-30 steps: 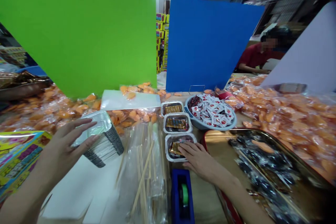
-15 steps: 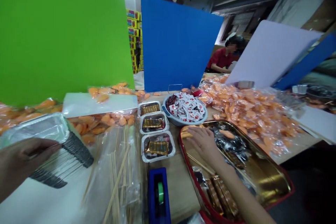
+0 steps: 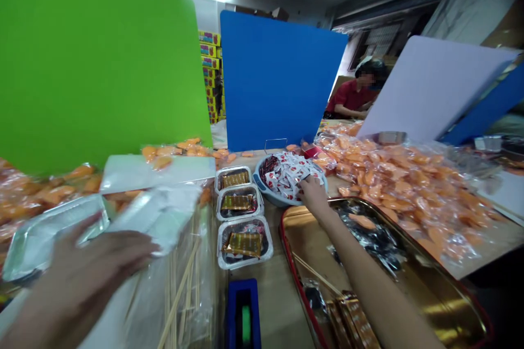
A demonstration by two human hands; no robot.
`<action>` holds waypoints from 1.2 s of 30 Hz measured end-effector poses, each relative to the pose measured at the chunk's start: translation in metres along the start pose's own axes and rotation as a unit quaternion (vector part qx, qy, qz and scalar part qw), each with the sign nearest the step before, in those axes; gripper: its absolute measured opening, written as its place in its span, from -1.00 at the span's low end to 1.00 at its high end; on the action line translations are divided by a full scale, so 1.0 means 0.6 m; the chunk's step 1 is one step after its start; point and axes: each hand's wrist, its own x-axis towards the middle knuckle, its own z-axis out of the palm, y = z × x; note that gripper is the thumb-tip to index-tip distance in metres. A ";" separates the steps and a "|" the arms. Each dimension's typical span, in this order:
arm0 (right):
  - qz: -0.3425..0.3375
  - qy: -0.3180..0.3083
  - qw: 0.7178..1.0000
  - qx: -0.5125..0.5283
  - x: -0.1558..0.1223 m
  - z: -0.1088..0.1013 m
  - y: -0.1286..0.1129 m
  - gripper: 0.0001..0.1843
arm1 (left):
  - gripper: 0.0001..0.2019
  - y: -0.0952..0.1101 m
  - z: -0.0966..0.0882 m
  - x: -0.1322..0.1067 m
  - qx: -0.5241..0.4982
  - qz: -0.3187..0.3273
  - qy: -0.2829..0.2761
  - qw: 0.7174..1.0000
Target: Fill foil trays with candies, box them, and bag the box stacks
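Holding a single foil tray [image 3: 166, 210] up in the air with the left hand [image 3: 98, 270], tilted and gripped along its near edge. Pretty motion-blurred on that side, so can't make out the exact finger placement. Hovering there over clear plastic sleeves [image 3: 149, 294] and wooden skewers [image 3: 179, 293], right beside another foil tray lying further left [image 3: 43, 232].

Reaching into the blue bowl [image 3: 268, 193] with the right hand [image 3: 313, 193], fingers bent and tips down among the white-and-red packets [image 3: 284, 172]. Honestly can't tell about any packet being pinched in there. Stretching that forearm across the big gold tray [image 3: 438, 305], partly covering the black-wrapped pieces [image 3: 385, 245] and brown-wrapped bars [image 3: 356, 319].

Also seeing three filled trays [image 3: 223, 262] in a row between the hands, each topped with a gold packet [image 3: 243, 244]. Closer in, a blue tape dispenser [image 3: 241, 290]. Lots of bagged orange pieces [image 3: 403, 172] heaped right of the bowl, and a person in red [image 3: 352, 95] seated beyond.
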 end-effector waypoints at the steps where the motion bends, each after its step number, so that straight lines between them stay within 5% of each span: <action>1: 0.002 0.002 1.000 0.006 0.003 0.001 0.003 -0.80 | -0.81 0.010 0.019 0.008 -0.032 0.057 -0.034 0.997; 4: 0.018 0.027 0.999 0.038 0.004 -0.008 0.010 -0.87 | -0.77 0.050 0.083 0.031 -0.135 0.176 -0.136 0.966; 8: 0.038 0.060 0.991 0.109 -0.012 -0.043 -0.016 -0.77 | -0.80 0.095 0.154 0.059 -0.220 0.153 -0.178 0.947; 11: -0.037 0.001 0.971 0.236 -0.016 -0.067 -0.061 -0.70 | -0.80 0.109 0.178 0.077 -0.253 0.151 -0.191 0.936; 15: -0.048 -0.033 0.978 0.198 0.019 -0.058 -0.112 -0.65 | -0.75 0.107 0.182 0.083 -0.265 0.164 -0.199 0.929; 21: -0.011 -0.048 0.996 0.074 0.094 0.036 -0.146 -0.80 | -0.73 0.085 0.194 0.049 -0.345 0.170 -0.131 0.914; 24: -0.011 -0.049 0.997 0.054 0.108 0.057 -0.152 -0.78 | -0.69 0.070 0.203 0.034 -0.394 0.150 -0.133 0.897; 30: -0.004 0.009 0.996 0.086 0.054 -0.018 -0.144 -0.68 | -0.77 0.064 0.197 0.040 -0.438 0.141 -0.141 0.877; 36: -0.037 -0.064 0.990 0.116 -0.062 -0.086 -0.069 -0.57 | -0.76 0.087 0.195 0.054 -0.424 0.163 -0.207 0.866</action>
